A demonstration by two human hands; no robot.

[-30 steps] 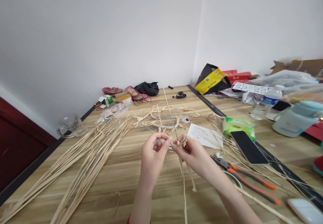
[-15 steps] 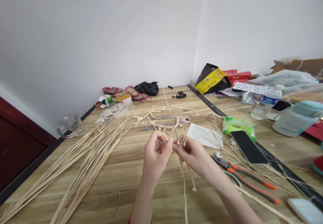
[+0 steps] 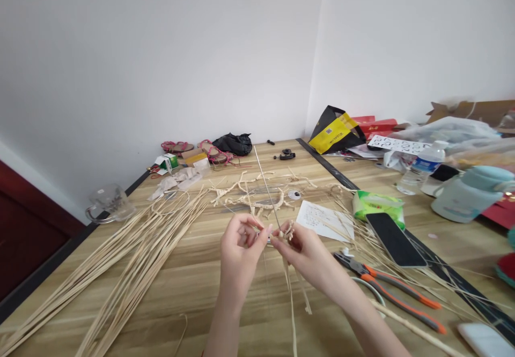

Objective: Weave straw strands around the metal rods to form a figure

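My right hand [image 3: 308, 250] is closed around a small knotted piece of pale straw [image 3: 288, 232], its knobbly end showing past the fingers. From that piece a thin metal rod [image 3: 266, 185] slants up and to the left. Loose straw ends [image 3: 291, 306] hang below my right hand. Close by on the left, my left hand [image 3: 241, 247] pinches a thin straw strip [image 3: 250, 202] at the near end of the piece; the fingertips partly hide it. The thumbs of both hands nearly meet. Beyond the hands lie branching straw-wrapped shapes [image 3: 261, 202] on the table.
Long bundles of straw strips [image 3: 132, 271] cover the left side, near a glass mug [image 3: 110, 202]. At right are pliers [image 3: 390, 282], a phone [image 3: 396, 240], a tissue pack [image 3: 376, 207], a written paper [image 3: 324, 220], a water bottle [image 3: 422, 169] and a light-blue jug [image 3: 466, 196].
Both hands have shifted slightly left and down in view, with the rod and straw piece. The strip at my left hand now stands more upright. The grips look the same.
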